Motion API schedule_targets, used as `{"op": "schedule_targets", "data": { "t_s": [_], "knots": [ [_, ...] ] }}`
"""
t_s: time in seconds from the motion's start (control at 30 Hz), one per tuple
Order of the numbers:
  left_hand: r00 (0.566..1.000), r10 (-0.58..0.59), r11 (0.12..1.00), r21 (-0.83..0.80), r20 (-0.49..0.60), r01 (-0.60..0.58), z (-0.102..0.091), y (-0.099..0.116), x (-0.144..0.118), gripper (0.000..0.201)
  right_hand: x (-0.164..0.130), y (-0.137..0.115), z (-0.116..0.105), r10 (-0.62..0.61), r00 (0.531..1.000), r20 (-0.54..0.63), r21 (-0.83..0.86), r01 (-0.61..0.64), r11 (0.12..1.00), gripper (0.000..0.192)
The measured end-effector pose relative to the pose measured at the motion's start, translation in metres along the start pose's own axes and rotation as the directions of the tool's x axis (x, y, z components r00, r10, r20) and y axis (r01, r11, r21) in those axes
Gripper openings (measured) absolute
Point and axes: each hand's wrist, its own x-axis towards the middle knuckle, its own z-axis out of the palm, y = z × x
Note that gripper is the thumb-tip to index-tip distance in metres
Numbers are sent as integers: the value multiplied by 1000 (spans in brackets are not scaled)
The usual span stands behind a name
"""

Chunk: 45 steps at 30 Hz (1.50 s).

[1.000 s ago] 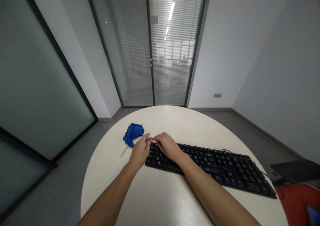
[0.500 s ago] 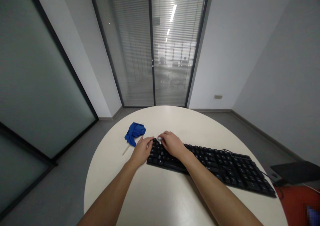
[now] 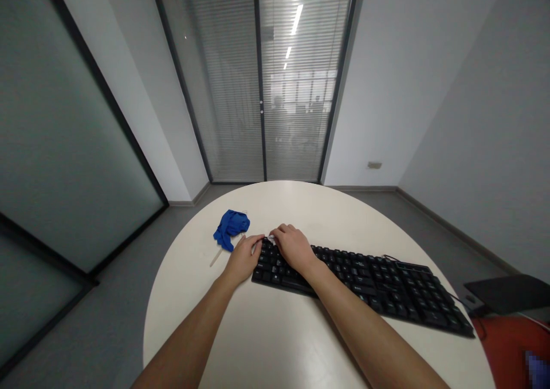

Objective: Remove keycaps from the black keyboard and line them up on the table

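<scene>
A black keyboard (image 3: 365, 277) lies slantwise across the round table. My left hand (image 3: 244, 258) is at its left end, closed on the upper left corner with the fingers along the edge. Over the left keys is my right hand (image 3: 294, 246), its fingers bent and pinching a small crumpled white wipe (image 3: 271, 238) against the top row. Most of the wipe is hidden under the fingers. Just beyond my left hand sits a bunched blue cloth (image 3: 232, 227). A thin pale stick (image 3: 216, 257) pokes out beside the cloth.
The cream round table (image 3: 275, 343) carries all of these things. A cable (image 3: 391, 258) runs behind the keyboard. At the right stand a dark flat panel (image 3: 509, 293) and a red seat (image 3: 507, 343). A glass door with blinds (image 3: 262, 79) is ahead.
My right hand has slid slightly left along the top keys, and less of the white wipe shows now. My left hand stays at the keyboard's corner.
</scene>
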Motion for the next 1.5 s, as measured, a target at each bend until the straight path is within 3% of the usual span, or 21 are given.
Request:
{"op": "schedule_targets", "data": {
  "t_s": [0.17,0.53,0.8,1.03,1.13,1.33,1.5],
  "knots": [
    [1000,16,1000,-4,-7,-16,2,-4,0,33,-2,-2,-4,-47,998,31,-51,49,998,25],
    [1000,9,996,-90,-21,-11,5,-8,-2,31,-7,0,-3,-35,999,0,0,35,999,26],
    [1000,6,994,-106,-10,-7,3,-7,-4,32,-11,1,1,36,994,-106,64,-29,997,25],
    [1000,25,987,-159,5,-23,3,-15,-3,36,-10,1,8,-25,988,-151,245,62,967,29],
    [1000,23,985,-169,9,-21,4,-18,-2,37,-11,-1,8,-48,990,-135,224,77,971,29],
    [1000,26,989,-148,8,-24,4,-19,0,34,-17,-6,-2,-291,952,-92,141,301,943,30],
    [996,87,989,-124,24,-84,2,-15,-1,32,-24,-8,-4,-246,966,-80,102,254,962,28]
  ]
}}
